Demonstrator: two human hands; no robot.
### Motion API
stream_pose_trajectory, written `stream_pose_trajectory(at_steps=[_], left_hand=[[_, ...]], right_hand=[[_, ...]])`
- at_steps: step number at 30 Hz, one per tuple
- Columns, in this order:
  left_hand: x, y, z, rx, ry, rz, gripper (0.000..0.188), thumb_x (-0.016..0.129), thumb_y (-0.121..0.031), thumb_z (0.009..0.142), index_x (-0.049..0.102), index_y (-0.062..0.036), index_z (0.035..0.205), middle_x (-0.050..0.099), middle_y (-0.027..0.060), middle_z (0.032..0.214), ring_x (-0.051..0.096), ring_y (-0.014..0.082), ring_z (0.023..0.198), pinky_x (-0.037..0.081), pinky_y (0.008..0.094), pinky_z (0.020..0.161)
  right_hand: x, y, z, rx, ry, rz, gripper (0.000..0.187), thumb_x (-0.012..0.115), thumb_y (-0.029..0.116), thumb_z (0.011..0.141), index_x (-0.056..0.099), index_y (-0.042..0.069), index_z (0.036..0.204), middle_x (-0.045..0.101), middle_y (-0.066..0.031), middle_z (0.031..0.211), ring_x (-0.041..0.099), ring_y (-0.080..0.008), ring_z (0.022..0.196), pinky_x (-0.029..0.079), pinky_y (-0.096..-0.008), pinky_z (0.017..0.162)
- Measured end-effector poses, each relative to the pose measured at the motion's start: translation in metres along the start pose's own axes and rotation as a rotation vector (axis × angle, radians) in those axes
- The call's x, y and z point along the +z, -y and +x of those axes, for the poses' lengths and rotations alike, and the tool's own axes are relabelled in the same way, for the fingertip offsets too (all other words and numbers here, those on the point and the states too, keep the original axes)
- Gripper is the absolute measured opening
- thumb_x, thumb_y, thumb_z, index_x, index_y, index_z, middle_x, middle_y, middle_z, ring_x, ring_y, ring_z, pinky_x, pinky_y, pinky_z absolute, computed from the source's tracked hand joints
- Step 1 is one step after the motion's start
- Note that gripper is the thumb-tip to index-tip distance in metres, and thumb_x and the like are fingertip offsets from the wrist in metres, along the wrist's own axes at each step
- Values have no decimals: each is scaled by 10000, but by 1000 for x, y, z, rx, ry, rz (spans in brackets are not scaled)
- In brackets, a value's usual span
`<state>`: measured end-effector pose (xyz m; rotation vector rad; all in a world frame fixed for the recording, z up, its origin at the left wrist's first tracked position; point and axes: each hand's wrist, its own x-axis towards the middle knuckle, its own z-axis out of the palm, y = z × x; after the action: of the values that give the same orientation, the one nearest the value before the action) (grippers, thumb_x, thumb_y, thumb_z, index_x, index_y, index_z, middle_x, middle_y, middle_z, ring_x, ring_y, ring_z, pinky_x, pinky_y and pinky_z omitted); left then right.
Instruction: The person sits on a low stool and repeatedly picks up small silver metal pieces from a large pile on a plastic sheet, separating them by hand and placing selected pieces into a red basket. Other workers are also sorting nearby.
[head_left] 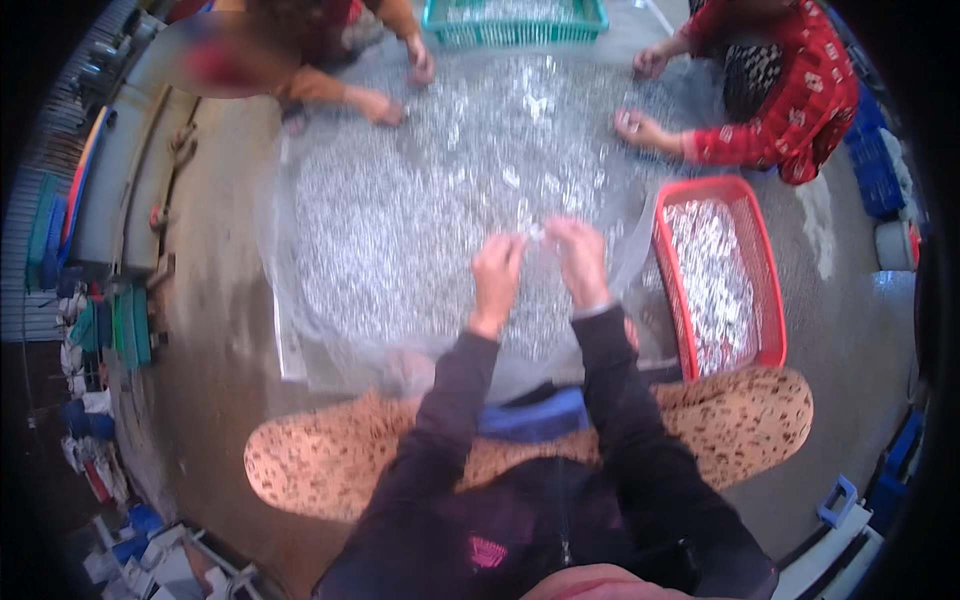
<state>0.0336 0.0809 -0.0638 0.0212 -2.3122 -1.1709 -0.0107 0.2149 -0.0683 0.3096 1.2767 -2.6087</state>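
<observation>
One piece [536, 232] — pale, shiny, blurred | left hand [496, 272], right hand [582, 262] — both pinched on it

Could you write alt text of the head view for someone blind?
The wearer's left hand and right hand are close together over a broad spread of small shiny pieces. Opposite, a person in red and a person in orange sleeves have hands there; a red basket of shiny pieces sits at right.

Head fisheye looks steeply down and forward from head height, legs [325, 455] low in frame, left hand [497, 273] and right hand [582, 262] close, near centre, pile [375, 235] beyond, floor [205, 330] both sides.
</observation>
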Motion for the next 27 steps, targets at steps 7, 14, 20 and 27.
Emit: stream_pose_trajectory(at_steps=[7, 14, 20, 27], left_hand=[[-1, -9, 17, -222, -88, -285, 96, 642, -83, 856, 685, -8, 898, 632, 72, 739, 585, 176, 657, 447, 308, 597], [-29, 21, 34, -637, -159, -1376, 174, 473, -241, 984, 543, -88, 1027, 550, 3, 902, 542, 134, 934, 457, 272, 790], [-40, 37, 37, -634, 18, -1624, 112, 536, -130, 857, 542, -19, 874, 560, 120, 919, 481, 152, 710, 417, 259, 600], [-9, 60, 21, -856, 492, -441, 209, 648, -208, 834, 620, -1, 850, 601, 70, 666, 506, 167, 503, 416, 273, 469]], right_hand=[[6, 8, 4, 219, 163, -218, 49, 634, -14, 809, 640, -44, 847, 637, -93, 761, 607, -178, 660, 485, -294, 617], [-27, 21, 3, 101, 363, 469, 236, 565, 85, 900, 567, 31, 1131, 593, -74, 1092, 570, -189, 1029, 462, -319, 919], [-39, 20, 14, 247, 488, 773, 434, 544, 214, 911, 434, -1, 1272, 316, -272, 1413, 254, -504, 1321, 357, -627, 1015], [-39, 6, 16, 483, 604, 657, 609, 382, 334, 992, 69, 185, 1493, 116, -234, 1508, 295, -557, 1269, 547, -580, 830]])
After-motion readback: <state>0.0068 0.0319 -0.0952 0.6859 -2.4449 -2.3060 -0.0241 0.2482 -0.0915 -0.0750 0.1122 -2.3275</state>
